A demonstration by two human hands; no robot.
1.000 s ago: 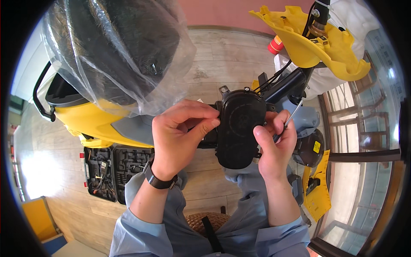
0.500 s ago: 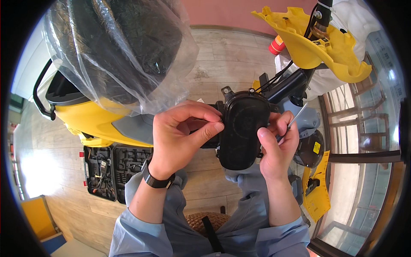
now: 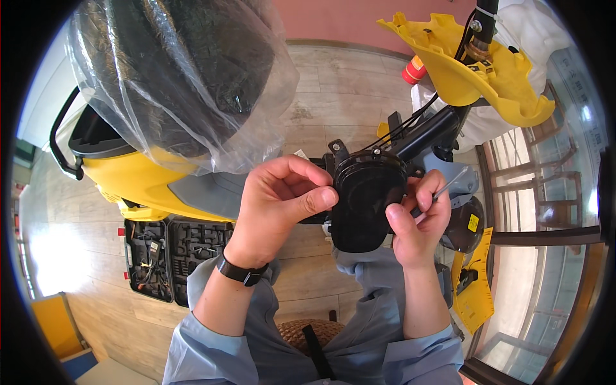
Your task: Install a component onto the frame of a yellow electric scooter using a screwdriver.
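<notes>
A glossy black oblong unit, which looks like a scooter headlight [image 3: 369, 208], stands between my hands with screw tabs along its top edge. My left hand [image 3: 282, 202] has thumb and forefinger closed on its left edge; anything small between the fingertips is hidden. My right hand [image 3: 420, 221] is closed round a slim screwdriver [image 3: 453, 182], whose metal shaft points up and right. The right thumb rests against the headlight's right edge. Behind the headlight, a black frame tube [image 3: 423, 136] with cables rises toward a yellow front cover [image 3: 468, 80].
A yellow scooter body [image 3: 135, 176] with a plastic-wrapped black seat [image 3: 186, 70] fills the left. An open toolbox [image 3: 170, 260] lies on the wooden floor. To the right are a yellow panel [image 3: 473, 289], a dark rounded part [image 3: 463, 224] and a glass door [image 3: 545, 192]. A red canister [image 3: 414, 70] stands behind.
The headlight has tilted, its face looking shorter and its top slightly lower. My left hand has shifted a little right with it. The screwdriver in my right hand leans further right.
</notes>
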